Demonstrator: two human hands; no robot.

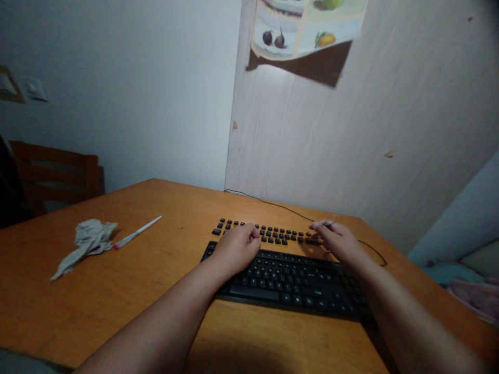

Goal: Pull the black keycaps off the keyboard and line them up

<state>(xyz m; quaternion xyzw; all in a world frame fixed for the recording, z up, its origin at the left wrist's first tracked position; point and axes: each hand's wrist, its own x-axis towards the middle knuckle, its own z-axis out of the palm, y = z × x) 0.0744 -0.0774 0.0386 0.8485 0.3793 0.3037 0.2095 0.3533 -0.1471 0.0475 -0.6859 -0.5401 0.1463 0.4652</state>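
Observation:
A black keyboard (253,294) lies on the wooden table, with several keys gone from its upper rows. Beyond its far edge, loose black keycaps (273,234) are laid out in rows on the wood. My left hand (237,246) rests over the keyboard's upper left part, fingers curled closed; whatever they may hold is hidden. Above the right end of the keycap rows, my right hand (334,239) has its fingers pinched together. A small dark bit shows at these fingers, too small to name.
On the left of the wooden table (187,332) are a crumpled grey cloth (93,238) and a white stick-like tool (140,230) with a pinkish end. A black cable (273,204) runs along the back. A wooden chair (58,171) stands behind at left; a poster (307,31) hangs on the wall.

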